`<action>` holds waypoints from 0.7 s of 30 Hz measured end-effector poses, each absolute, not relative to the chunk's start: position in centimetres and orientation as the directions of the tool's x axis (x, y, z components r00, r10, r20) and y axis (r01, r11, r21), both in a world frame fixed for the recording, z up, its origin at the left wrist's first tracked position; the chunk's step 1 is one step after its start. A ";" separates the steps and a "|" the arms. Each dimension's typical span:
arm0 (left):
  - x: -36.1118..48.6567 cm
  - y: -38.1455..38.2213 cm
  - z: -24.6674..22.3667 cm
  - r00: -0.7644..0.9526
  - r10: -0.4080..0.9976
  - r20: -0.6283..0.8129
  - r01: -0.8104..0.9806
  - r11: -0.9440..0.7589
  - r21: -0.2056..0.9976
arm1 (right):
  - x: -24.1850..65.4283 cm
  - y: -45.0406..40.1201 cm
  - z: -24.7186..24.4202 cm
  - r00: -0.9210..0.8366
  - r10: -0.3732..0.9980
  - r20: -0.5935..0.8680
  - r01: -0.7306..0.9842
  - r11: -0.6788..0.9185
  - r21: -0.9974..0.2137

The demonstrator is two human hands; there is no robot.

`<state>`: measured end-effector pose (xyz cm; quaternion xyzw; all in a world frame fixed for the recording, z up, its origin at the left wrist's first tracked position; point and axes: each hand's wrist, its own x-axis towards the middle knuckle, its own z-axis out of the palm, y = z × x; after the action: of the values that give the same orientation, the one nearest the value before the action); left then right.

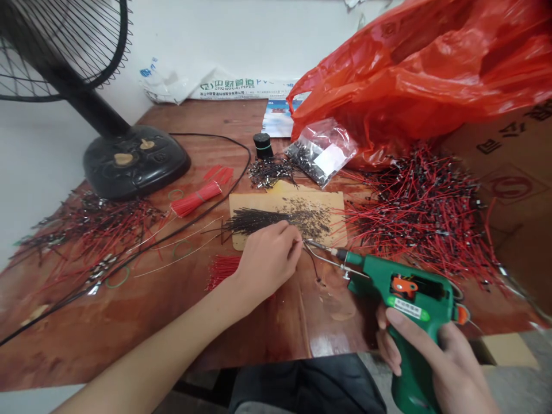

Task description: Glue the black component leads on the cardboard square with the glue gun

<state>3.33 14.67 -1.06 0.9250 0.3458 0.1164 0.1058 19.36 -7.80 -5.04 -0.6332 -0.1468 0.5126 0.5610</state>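
Green plastic is filling the right hand (431, 351), whose fingers are wrapping the handle of a soldering gun (414, 287); whether the trigger is being pressed I cannot tell. The gun is pointing leftward over the table (276, 345), and its metal tip (317, 245) is sitting just beside the left hand (273, 247). The left fingers are pressing together, seemingly pinching a thin dark wire (314, 264) that is trailing down from the fingertips; the pinch itself is partly hidden, as is any contact with the tip.

Working well here is probably depending on steadiness: bracing the left wrist, holding the wire back from its end, and treating the tip as hot, since the fingers are lying so near it. The thin feed tube (345, 269) is running under the barrel, so keeping it lined up with the tip seems wise. Black wires (254, 221) are lying on the tan board (239, 202) behind the knuckles, and red wires (224, 269) are lying beside the left wrist. A tangled heap (422, 213) is spreading just beyond the gun, so keeping the barrel clear of it is worth minding.
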 end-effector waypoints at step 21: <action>3.3 14.7 -1.2 0.727 0.676 0.125 0.611 -0.718 0.333 | 19.3 -7.9 -4.7 0.416 0.773 -0.479 -0.391 -0.324 -0.862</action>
<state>3.33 14.68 -1.22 0.9192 0.3499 0.1195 0.1355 19.34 -7.88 -4.72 -0.6270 -0.1523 0.5184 0.5612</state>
